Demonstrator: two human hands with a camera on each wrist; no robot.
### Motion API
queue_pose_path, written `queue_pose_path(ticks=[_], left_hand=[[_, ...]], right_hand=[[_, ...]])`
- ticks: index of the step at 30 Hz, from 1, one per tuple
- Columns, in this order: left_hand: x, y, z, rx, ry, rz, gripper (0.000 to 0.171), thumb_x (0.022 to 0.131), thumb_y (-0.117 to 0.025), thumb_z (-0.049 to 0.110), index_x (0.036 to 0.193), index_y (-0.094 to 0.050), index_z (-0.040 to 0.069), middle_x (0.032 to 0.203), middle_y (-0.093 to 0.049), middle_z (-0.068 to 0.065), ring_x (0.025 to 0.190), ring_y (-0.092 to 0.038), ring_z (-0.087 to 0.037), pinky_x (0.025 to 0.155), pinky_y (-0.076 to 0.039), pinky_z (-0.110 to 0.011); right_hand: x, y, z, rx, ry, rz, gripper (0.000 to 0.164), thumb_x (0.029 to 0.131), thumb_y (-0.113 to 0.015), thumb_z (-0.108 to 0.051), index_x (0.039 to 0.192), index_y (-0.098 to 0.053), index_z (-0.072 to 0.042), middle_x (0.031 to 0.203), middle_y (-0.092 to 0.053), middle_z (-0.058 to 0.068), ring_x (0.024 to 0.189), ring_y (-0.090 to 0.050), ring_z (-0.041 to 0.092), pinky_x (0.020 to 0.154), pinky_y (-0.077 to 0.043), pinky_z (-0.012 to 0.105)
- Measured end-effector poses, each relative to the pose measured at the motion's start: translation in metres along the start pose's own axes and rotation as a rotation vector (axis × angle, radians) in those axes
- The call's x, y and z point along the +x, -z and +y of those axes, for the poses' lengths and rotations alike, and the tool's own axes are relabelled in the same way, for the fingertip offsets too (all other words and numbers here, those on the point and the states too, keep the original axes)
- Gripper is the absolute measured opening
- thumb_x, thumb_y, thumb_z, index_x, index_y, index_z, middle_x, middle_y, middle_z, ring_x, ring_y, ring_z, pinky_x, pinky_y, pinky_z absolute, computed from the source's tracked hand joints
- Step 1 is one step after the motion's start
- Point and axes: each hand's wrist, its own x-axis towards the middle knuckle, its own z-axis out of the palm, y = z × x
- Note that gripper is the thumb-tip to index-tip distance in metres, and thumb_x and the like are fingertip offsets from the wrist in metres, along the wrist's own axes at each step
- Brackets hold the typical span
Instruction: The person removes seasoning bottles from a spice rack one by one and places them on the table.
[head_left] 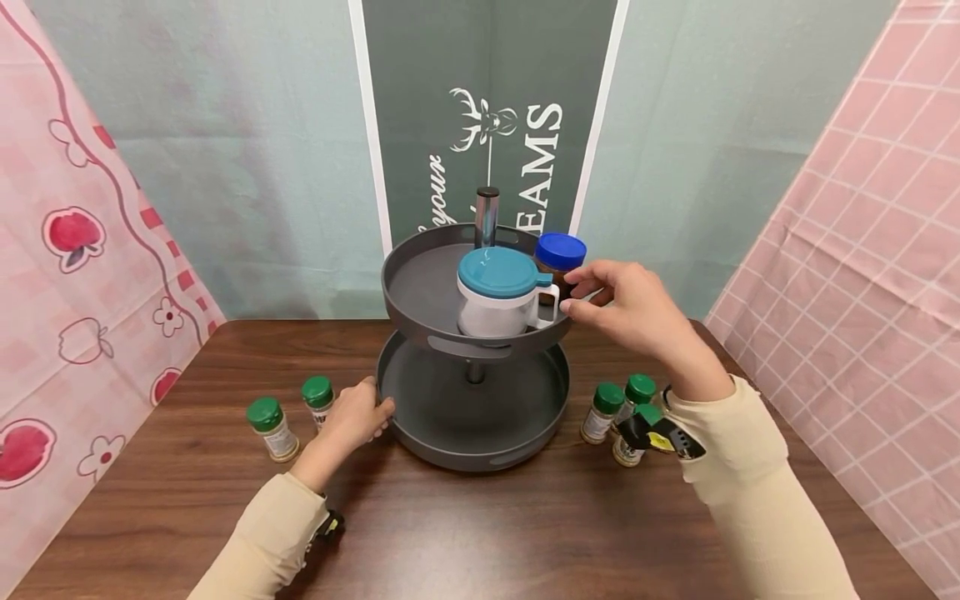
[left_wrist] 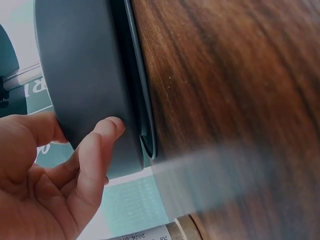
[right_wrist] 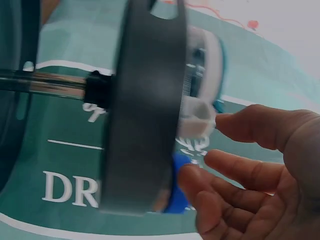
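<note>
A dark grey two-tier round tray (head_left: 472, 446) stands on the table, a metal post through its middle. At its left side my left hand (head_left: 348, 417) holds the lower tier's rim, thumb over the edge and fingers (left_wrist: 92, 165) against the outer wall. On the upper tier sit a white seasoning pot (head_left: 491, 315) with a teal lid and a loop handle, and behind it a brown jar with a blue lid (head_left: 561, 248). My right hand (head_left: 630, 304) hovers beside the pot's handle (right_wrist: 197, 117), fingers relaxed and apart, holding nothing; its fingertips overlap the jar.
Two green-capped spice jars (head_left: 273, 433) stand left of the tray, one partly behind my left hand. Several more spice jars (head_left: 597, 417) cluster at the right, below my right forearm. A green curtain (head_left: 285, 167) hangs behind the wooden table (head_left: 450, 533), with pink cloths at both sides.
</note>
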Motion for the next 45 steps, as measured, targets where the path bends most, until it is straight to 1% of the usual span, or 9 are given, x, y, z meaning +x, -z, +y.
queue_pose_path(ticks=[5, 9, 11, 13, 18, 28, 31, 38, 45], left_hand=[[0.0, 0.0, 0.0, 0.003, 0.002, 0.0, 0.026, 0.088, -0.051, 0.013, 0.105, -0.052, -0.006, 0.055, -0.055, -0.001, 0.042, -0.053, -0.012, 0.042, -0.042, -0.028], [-0.001, 0.0, -0.001, 0.001, 0.003, -0.008, 0.028, 0.088, -0.05, 0.013, 0.107, -0.051, -0.007, 0.055, -0.055, -0.001, 0.042, -0.053, -0.012, 0.042, -0.043, -0.028], [-0.001, -0.001, -0.001, -0.008, 0.004, -0.011, 0.028, 0.088, -0.05, 0.013, 0.108, -0.051, -0.007, 0.055, -0.055, -0.001, 0.042, -0.053, -0.013, 0.043, -0.043, -0.028], [-0.001, -0.001, -0.001, -0.013, 0.007, -0.01, 0.027, 0.088, -0.05, 0.013, 0.107, -0.051, -0.007, 0.055, -0.055, -0.001, 0.042, -0.053, -0.013, 0.043, -0.043, -0.028], [-0.002, 0.0, -0.001, -0.008, 0.015, -0.006, 0.024, 0.087, -0.05, 0.012, 0.103, -0.052, -0.006, 0.054, -0.055, -0.001, 0.042, -0.052, -0.013, 0.043, -0.042, -0.028], [-0.002, 0.0, -0.001, -0.002, 0.021, -0.006, 0.019, 0.087, -0.051, 0.013, 0.097, -0.051, -0.002, 0.053, -0.055, -0.001, 0.041, -0.052, -0.013, 0.043, -0.042, -0.028], [-0.002, 0.0, -0.001, -0.001, 0.011, -0.002, 0.017, 0.086, -0.051, 0.013, 0.096, -0.051, -0.002, 0.053, -0.055, -0.001, 0.041, -0.052, -0.012, 0.043, -0.041, -0.028], [-0.002, 0.0, -0.003, 0.003, 0.0, 0.003, 0.019, 0.086, -0.051, 0.013, 0.097, -0.051, -0.003, 0.053, -0.055, -0.001, 0.041, -0.052, -0.012, 0.043, -0.041, -0.028], [-0.001, 0.0, -0.003, 0.001, 0.002, -0.004, 0.026, 0.086, -0.051, 0.013, 0.104, -0.051, -0.006, 0.054, -0.056, -0.002, 0.041, -0.052, -0.013, 0.043, -0.041, -0.028]], right_hand=[[0.009, -0.017, 0.001, -0.001, 0.019, 0.021, 0.027, 0.084, -0.067, -0.016, 0.105, -0.063, 0.001, 0.08, -0.062, 0.008, 0.069, -0.055, 0.021, 0.06, -0.042, 0.033], [0.015, -0.027, 0.003, -0.042, 0.072, 0.064, 0.011, 0.083, -0.065, -0.013, 0.084, -0.062, -0.002, 0.065, -0.053, 0.004, 0.058, -0.047, 0.019, 0.052, -0.037, 0.031], [0.016, -0.031, 0.003, -0.058, 0.094, 0.089, 0.012, 0.083, -0.062, -0.011, 0.074, -0.057, -0.005, 0.06, -0.049, 0.003, 0.054, -0.044, 0.019, 0.051, -0.034, 0.031], [0.016, -0.033, 0.004, -0.067, 0.112, 0.115, 0.016, 0.083, -0.059, -0.01, 0.069, -0.054, -0.007, 0.057, -0.046, 0.002, 0.051, -0.041, 0.018, 0.05, -0.032, 0.031], [0.015, -0.036, 0.004, -0.047, 0.124, 0.135, 0.014, 0.084, -0.058, -0.009, 0.071, -0.055, -0.006, 0.056, -0.048, 0.0, 0.05, -0.042, 0.017, 0.049, -0.032, 0.031], [0.014, -0.036, 0.003, -0.027, 0.081, 0.118, 0.012, 0.086, -0.056, -0.009, 0.075, -0.055, -0.006, 0.059, -0.047, 0.002, 0.055, -0.043, 0.019, 0.052, -0.033, 0.032], [0.012, -0.035, 0.001, -0.029, 0.079, 0.131, 0.011, 0.087, -0.053, -0.009, 0.077, -0.054, -0.005, 0.061, -0.047, 0.003, 0.057, -0.043, 0.02, 0.053, -0.034, 0.032], [0.01, -0.039, 0.001, -0.013, 0.09, 0.221, 0.011, 0.089, -0.053, -0.01, 0.081, -0.055, -0.003, 0.062, -0.046, 0.004, 0.058, -0.042, 0.019, 0.053, -0.033, 0.031], [0.009, -0.031, -0.001, 0.114, 0.134, 0.338, 0.011, 0.09, -0.056, -0.009, 0.082, -0.057, -0.001, 0.059, -0.053, 0.005, 0.048, -0.048, 0.013, 0.045, -0.039, 0.022]])
